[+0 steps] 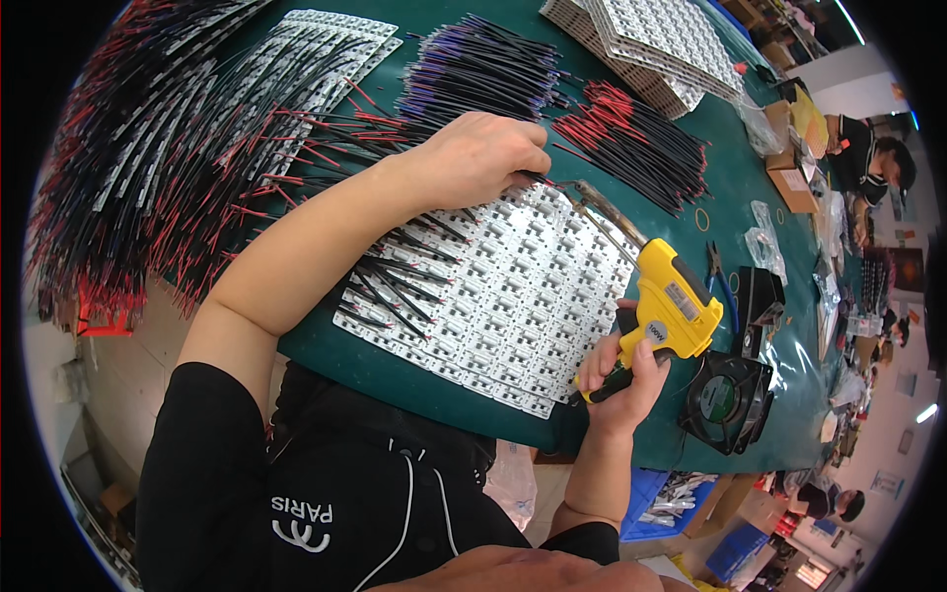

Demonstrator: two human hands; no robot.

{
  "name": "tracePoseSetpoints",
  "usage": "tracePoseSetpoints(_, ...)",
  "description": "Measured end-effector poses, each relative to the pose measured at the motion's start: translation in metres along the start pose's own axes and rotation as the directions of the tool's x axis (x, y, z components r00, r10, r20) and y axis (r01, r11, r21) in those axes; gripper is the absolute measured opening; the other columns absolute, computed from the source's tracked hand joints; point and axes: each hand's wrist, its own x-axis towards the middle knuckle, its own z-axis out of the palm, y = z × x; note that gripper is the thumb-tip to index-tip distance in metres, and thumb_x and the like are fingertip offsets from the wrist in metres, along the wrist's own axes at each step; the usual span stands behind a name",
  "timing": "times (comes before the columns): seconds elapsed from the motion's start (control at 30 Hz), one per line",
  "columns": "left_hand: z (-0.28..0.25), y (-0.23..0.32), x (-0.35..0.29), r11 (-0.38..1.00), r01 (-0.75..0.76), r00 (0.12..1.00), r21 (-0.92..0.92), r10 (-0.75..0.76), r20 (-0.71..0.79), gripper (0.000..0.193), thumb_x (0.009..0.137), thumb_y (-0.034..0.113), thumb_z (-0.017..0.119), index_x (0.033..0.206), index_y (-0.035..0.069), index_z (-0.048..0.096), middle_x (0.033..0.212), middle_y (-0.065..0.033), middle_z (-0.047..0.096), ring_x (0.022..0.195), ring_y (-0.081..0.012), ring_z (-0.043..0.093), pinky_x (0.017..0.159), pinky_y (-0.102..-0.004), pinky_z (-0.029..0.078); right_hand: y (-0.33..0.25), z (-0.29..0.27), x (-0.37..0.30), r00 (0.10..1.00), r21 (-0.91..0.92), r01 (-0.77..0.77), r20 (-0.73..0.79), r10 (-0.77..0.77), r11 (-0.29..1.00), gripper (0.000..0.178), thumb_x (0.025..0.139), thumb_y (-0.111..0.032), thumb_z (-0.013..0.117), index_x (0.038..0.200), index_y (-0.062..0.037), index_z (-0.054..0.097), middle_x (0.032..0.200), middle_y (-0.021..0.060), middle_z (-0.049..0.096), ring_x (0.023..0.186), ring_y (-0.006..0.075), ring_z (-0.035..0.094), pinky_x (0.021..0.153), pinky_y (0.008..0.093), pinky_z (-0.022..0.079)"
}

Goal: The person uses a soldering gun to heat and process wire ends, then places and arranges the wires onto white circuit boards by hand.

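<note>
Right hand (pixel 621 370), near the tabletop's front edge: fingers clamped round the grip of a yellow pistol-shaped soldering gun (pixel 671 311). Gun's long metal tip (pixel 602 212) reaches up and left, ending close to the left hand's fingertips.

Just right of the gun: a black square cooling fan (pixel 728 400) leaning at the edge of the dark green tabletop (pixel 395 370). Blue-handled pliers (pixel 720 276) lie beyond it.

Centre: a white panel of small circuit boards (pixel 513 306) lies flat on the tabletop. Short black leads (pixel 395 281) already stand in rows along its left part.

Left hand (pixel 478 158) rests on the panel's far edge, forearm crossing the panel's left corner. Fingers curled together, pinching the end of a thin wire (pixel 538 179) at the board; the pinch itself is partly hidden by the knuckles.

Beyond the hand: a bundle of black wires with purple ends (pixel 483 69), and to its right a bundle of red-and-black wires (pixel 631 143). Far left: a large heap of boards with red and black wires attached (pixel 148 168). Far back: a stack of white board panels (pixel 661 44).

Far right edge: another person in black (pixel 868 158) sits at the tabletop.
</note>
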Motion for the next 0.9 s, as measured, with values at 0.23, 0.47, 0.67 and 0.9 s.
tracePoseSetpoints(0.23,-0.001,-0.004,0.0,0.998,-0.033,0.999,-0.053,0.034,0.005,0.014,0.075,0.009,0.065,0.087,0.004,0.062,0.084,-0.008,0.056,0.08,-0.029,0.058,0.068,-0.0385,0.046,0.0,0.003,-0.001,1.0,-0.027,0.005,-0.004,-0.005,1.0,0.048,0.089,-0.029,0.049,0.117,0.0084,0.041,0.055,0.0048,0.041,0.038,0.0111,0.04,0.034,0.0244,0.034)
tracePoseSetpoints(0.47,0.008,-0.009,-0.005,0.999,-0.007,0.989,-0.034,0.002,-0.145,0.015,0.079,0.011,0.063,0.091,0.002,0.061,0.085,-0.0114,0.057,0.08,-0.0309,0.058,0.069,-0.0389,0.046,-0.001,0.0,0.0,0.998,0.01,0.059,-0.033,-0.059,0.998,0.046,0.089,-0.028,0.048,0.116,0.0091,0.042,0.056,0.0053,0.041,0.038,0.0114,0.04,0.034,0.0245,0.035)
tracePoseSetpoints(0.67,0.006,-0.016,-0.009,0.978,-0.014,0.999,-0.21,0.007,-0.037,0.017,0.075,0.011,0.066,0.09,0.003,0.064,0.082,-0.0113,0.059,0.079,-0.0308,0.058,0.068,-0.0384,0.046,-0.006,0.012,-0.015,0.993,-0.058,0.099,-0.062,-0.103,0.993,0.047,0.088,-0.027,0.049,0.116,0.0097,0.042,0.055,0.0055,0.042,0.038,0.0117,0.04,0.033,0.0251,0.035)
tracePoseSetpoints(0.9,0.008,-0.014,-0.003,0.979,-0.005,0.998,-0.206,-0.009,-0.067,0.016,0.074,0.01,0.066,0.089,0.003,0.064,0.084,-0.0099,0.058,0.082,-0.0312,0.058,0.071,-0.0391,0.045,0.023,0.022,-0.024,0.993,-0.025,0.082,-0.087,-0.084,0.996,0.034,0.09,-0.026,0.05,0.106,0.0034,0.044,0.057,0.0058,0.043,0.041,0.0123,0.042,0.036,0.0252,0.037)
